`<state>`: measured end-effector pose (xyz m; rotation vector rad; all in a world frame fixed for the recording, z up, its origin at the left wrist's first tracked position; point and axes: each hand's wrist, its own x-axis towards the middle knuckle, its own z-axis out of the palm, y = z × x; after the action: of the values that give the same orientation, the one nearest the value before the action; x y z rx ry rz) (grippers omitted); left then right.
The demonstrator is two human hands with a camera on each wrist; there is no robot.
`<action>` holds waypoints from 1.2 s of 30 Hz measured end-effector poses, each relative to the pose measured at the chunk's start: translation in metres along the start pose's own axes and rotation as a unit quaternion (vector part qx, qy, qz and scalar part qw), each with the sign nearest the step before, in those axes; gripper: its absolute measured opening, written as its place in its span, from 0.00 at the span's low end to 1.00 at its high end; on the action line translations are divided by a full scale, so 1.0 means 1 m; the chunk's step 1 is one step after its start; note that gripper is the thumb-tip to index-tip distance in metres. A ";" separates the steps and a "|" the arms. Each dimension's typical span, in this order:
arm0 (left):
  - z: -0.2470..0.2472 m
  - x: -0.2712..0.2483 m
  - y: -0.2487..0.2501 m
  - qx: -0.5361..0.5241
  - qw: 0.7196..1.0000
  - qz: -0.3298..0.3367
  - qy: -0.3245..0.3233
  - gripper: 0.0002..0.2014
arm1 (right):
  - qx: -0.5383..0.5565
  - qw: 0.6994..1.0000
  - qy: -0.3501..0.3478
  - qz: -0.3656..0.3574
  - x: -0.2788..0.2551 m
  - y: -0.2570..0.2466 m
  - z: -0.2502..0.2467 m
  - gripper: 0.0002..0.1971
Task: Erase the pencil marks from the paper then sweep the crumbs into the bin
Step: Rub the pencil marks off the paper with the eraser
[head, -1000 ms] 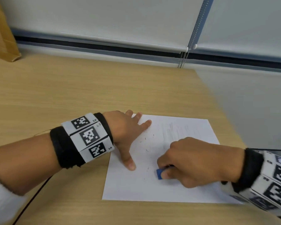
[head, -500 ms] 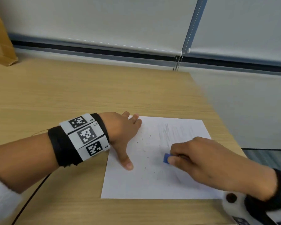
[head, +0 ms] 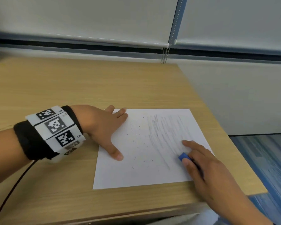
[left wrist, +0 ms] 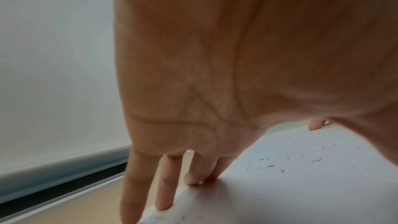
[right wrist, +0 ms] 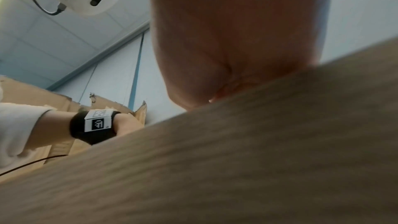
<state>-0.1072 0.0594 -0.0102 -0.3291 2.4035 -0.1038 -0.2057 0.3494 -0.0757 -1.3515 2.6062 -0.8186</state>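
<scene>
The right hand (head: 208,169) pinches a small blue eraser (head: 183,157) between thumb and curled fingers and presses it on the right half of the paper (head: 136,176). Only the eraser's blue tip shows; the rest is hidden under the fingers. In the right wrist view the palm and the blurred desk edge block the eraser entirely.

The left hand (head: 104,127) lies flat with straight, spread fingers, holding nothing. Its fingertips (left wrist: 163,205) and thumb press the paper's left edge and far-left corner.

The paper lies on the wooden desk (head: 71,88), near its right edge. Faint grey pencil marks (head: 164,132) cross the right half, partly covered by the right hand. Dark eraser crumbs (head: 136,140) are scattered between the two hands.

The left wristband (head: 55,127) carries black-and-white square markers; the small print beside them is too small to read. The bin cannot be identified in any view.
</scene>
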 end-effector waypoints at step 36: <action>0.010 -0.002 0.033 -0.007 0.996 0.081 0.039 0.49 | 0.025 0.996 0.090 -0.009 -0.001 0.011 0.023 0.13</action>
<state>-0.1057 0.0916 -0.0218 -0.1370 2.4988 -0.0275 -0.2056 0.3459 -0.1004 -1.3470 2.6880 -1.0475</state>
